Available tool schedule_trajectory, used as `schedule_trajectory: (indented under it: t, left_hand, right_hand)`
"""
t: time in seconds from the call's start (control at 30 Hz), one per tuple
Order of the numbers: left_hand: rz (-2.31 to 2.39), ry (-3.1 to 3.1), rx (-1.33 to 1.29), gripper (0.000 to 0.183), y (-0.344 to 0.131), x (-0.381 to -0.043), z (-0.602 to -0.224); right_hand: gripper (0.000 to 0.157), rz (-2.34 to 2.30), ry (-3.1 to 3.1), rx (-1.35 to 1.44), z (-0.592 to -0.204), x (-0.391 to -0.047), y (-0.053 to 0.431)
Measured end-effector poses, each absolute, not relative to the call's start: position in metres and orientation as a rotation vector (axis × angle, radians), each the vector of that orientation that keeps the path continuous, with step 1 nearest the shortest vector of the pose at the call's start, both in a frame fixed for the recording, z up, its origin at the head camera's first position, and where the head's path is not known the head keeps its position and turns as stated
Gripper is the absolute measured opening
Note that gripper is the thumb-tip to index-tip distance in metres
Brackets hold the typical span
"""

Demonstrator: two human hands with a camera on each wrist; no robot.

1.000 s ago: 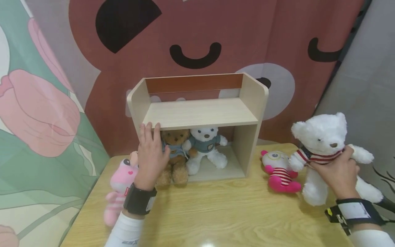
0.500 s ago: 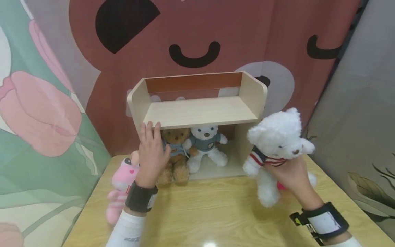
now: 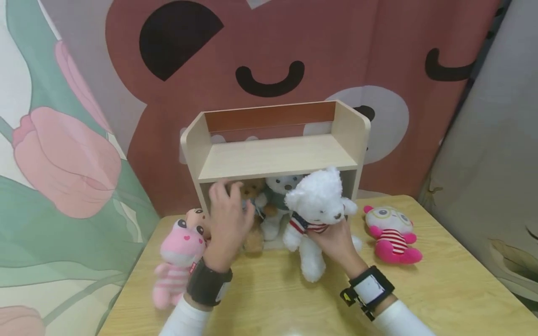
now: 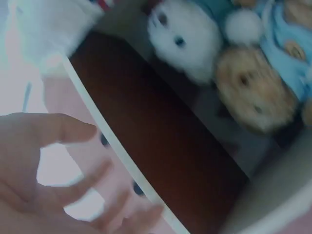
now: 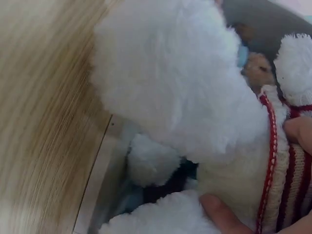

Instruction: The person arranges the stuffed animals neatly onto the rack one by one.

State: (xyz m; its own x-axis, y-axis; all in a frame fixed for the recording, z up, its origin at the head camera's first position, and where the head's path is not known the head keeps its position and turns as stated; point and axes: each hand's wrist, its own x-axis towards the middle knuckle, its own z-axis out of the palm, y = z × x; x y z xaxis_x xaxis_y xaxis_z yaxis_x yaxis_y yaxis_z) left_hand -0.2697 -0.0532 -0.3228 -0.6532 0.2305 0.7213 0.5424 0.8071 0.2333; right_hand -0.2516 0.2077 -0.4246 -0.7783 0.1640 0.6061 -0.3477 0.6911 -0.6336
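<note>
You faced a cartoon-bear curtain (image 3: 294,51) behind the wooden table (image 3: 441,289), a tulip-print hanging (image 3: 50,154) to your left.

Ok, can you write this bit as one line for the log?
right hand: holds white bear at shelf opening | left hand: open, by brown bear | pink toy: on table

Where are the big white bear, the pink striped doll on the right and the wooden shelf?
Big white bear (image 3: 315,198), head view, on its face.
Pink striped doll (image 3: 391,233), head view, on its body.
Wooden shelf (image 3: 277,156), head view, on its upper board.
</note>
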Motion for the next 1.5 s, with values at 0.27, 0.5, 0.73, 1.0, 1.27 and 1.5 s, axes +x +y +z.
schedule_trajectory:
  t: [0.27,0.5,0.73,1.0,1.27,1.5]
  left_hand:
    - [-0.509,-2.812,-0.855,0.023,0.001,-0.271,-0.365]
    - [-0.601,-3.038,-0.949,0.022,0.037,-0.3,-0.4]
    - [-0.506,-3.17,-0.911,0.008,0.045,-0.308,-0.415]
    - [-0.434,-3.169,-0.956,0.041,0.039,-0.31,-0.422]
    - [-0.396,-3.223,-0.769,0.047,0.033,-0.313,-0.425]
    - [-0.099,-2.972,-0.948,0.047,0.061,-0.319,-0.432]
  right_hand:
    - [0.074,1.003,-2.139,0.125,-0.434,-0.287,0.205]
    - [0.079,0.847,-2.147,-0.013,-0.446,-0.305,0.212]
    - [0.082,0.897,-2.188,-0.089,-0.451,-0.314,0.211]
    - [0.089,0.892,-2.178,-0.15,-0.447,-0.317,0.209]
    - [0.091,0.877,-2.213,-0.23,-0.445,-0.323,0.21]
    - [0.09,0.89,-2.186,-0.287,-0.446,-0.329,0.213]
